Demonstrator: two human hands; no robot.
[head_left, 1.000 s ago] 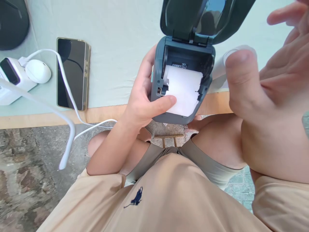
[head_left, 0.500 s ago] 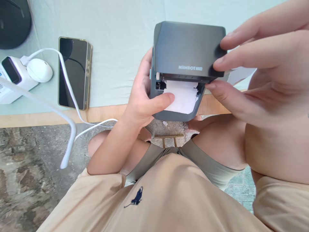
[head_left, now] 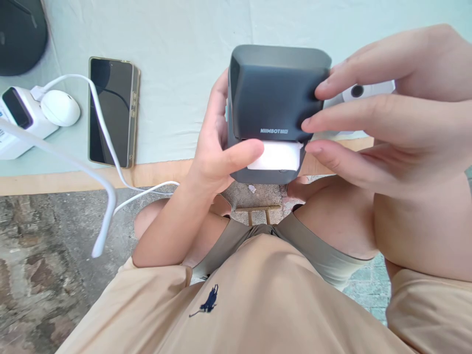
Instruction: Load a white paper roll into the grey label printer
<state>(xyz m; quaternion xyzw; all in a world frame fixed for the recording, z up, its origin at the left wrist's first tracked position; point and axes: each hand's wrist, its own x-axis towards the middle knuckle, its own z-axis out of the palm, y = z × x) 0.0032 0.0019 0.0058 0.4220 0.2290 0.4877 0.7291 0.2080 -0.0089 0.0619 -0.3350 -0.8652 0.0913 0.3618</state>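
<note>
A dark grey label printer (head_left: 278, 101) marked NIIMBOT is held up over the table's near edge. Its lid lies low over the body, and a white paper strip (head_left: 278, 156) comes out from beneath the lid's front. My left hand (head_left: 217, 147) is wrapped round the printer's left side, with the thumb pressing on the strip. At the right side, my right hand (head_left: 383, 113) has fingertips on the lid and its thumb near the strip's right end. Behind the right fingers, a white object with a dark round spot (head_left: 368, 91) is partly hidden.
A phone (head_left: 111, 112) lies on the cloth-covered table (head_left: 173, 98) at left. Beside it are a white power strip (head_left: 27, 120), a white rounded plug-like piece (head_left: 61, 107) and a looping white cable (head_left: 101, 118). A black round object (head_left: 22, 37) occupies the far left corner.
The printer's lid has swung down towards me, covering the inner opening and leaving only the strip's end showing. My right hand has moved down and left with the lid; my left stays in place.
</note>
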